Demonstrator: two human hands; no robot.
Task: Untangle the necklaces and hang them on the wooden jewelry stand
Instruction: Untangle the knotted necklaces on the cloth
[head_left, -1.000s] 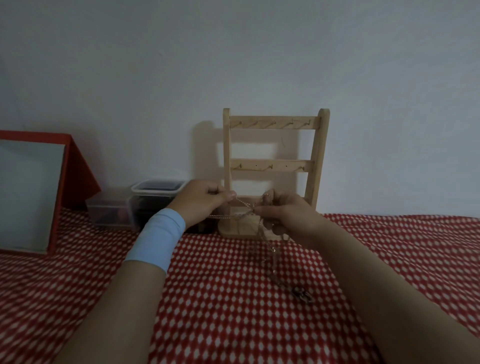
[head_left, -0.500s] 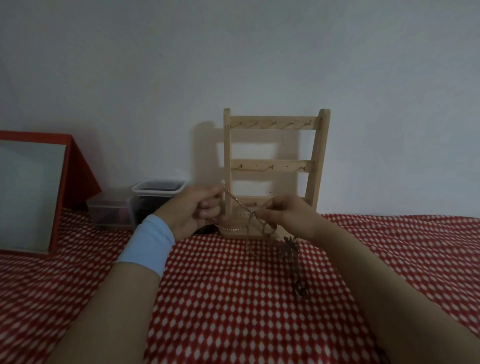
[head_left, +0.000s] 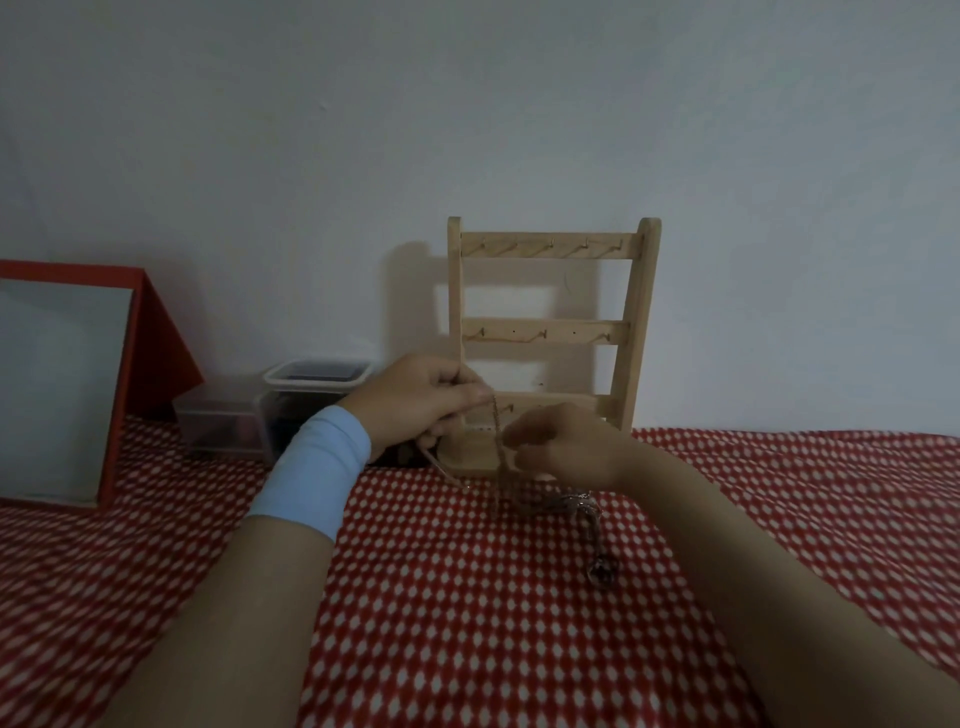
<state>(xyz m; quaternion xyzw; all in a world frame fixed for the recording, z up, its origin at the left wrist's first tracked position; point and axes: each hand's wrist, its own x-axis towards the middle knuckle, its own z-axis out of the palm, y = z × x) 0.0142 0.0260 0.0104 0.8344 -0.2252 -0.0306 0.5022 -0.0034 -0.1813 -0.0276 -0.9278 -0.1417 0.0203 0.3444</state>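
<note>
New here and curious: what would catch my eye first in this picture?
Two hands at the centre, the left hand and right hand, pinch tangled chains that trail onto the red dotted cloth. Just behind them a wooden stand rises against the wall, its upper hooks bare.

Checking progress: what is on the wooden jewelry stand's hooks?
The wooden jewelry stand has bare top and middle hooks. The lowest rail is partly covered by the left hand and right hand holding necklaces.

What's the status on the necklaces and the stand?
Left hand pinches chain high, right hand pinches it lower. Necklaces tangled, tail trailing on cloth. Stand upper hooks bare, nothing blocking them.
</note>
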